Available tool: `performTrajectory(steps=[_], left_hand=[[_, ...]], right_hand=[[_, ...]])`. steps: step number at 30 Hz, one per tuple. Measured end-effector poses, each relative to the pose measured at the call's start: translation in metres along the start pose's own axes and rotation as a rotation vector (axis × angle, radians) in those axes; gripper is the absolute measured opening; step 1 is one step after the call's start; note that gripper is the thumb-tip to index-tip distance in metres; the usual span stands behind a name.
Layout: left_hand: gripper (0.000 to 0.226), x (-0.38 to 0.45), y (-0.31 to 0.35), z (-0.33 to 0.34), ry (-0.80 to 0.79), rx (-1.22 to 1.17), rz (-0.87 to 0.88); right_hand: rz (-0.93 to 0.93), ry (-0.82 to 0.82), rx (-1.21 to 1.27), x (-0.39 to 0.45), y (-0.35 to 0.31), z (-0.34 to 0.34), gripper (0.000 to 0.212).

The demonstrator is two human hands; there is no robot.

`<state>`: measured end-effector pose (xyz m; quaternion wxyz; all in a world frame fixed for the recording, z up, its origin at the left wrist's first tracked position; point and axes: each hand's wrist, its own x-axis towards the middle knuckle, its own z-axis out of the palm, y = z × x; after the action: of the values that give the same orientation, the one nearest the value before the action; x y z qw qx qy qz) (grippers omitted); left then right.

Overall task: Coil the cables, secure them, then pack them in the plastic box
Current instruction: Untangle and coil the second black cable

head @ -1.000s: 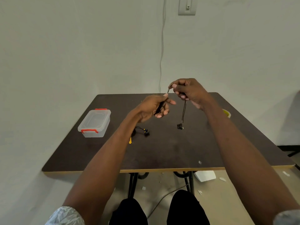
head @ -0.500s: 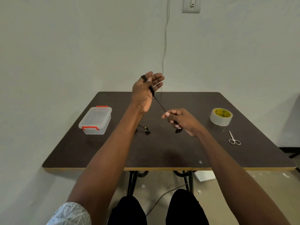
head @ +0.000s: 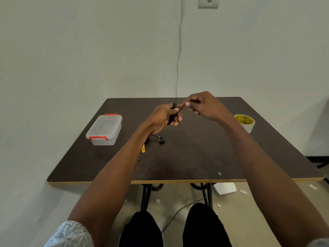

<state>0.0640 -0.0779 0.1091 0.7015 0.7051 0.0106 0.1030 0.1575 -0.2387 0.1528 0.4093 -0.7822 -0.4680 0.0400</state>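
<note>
Nearest us on the dark table (head: 187, 163), a second black cable (head: 157, 139) lies partly hidden under the left forearm, a yellow tie (head: 143, 148) beside it. Above mid-table our left hand (head: 164, 116) has its fingers curled round the cable (head: 172, 115) being coiled, loops wound on them; our right hand (head: 204, 106) pinches the free end, pulled taut between the two. How many turns are on we cannot quite tell. Risk, as we judge it: slack tension would let the loops slide off the fingertips and spring open. Plastic box (head: 105, 130) sits closed, well left; tape roll (head: 245, 122) far right. Plain wall behind, switch plate (head: 208, 2) high up.
</note>
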Motion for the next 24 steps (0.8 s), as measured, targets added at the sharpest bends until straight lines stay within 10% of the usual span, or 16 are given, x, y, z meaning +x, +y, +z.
performTrajectory(steps=[11, 24], left_hand=[[0.027, -0.013, 0.015, -0.013, -0.424, -0.312, -0.106], [0.033, -0.02, 0.006, -0.005, -0.44, -0.614, -0.121]], right_hand=[[-0.022, 0.068, 0.364, -0.001, 0.012, 0.022, 0.013], [0.01, 0.177, 0.475, -0.02, 0.011, 0.052, 0.012]])
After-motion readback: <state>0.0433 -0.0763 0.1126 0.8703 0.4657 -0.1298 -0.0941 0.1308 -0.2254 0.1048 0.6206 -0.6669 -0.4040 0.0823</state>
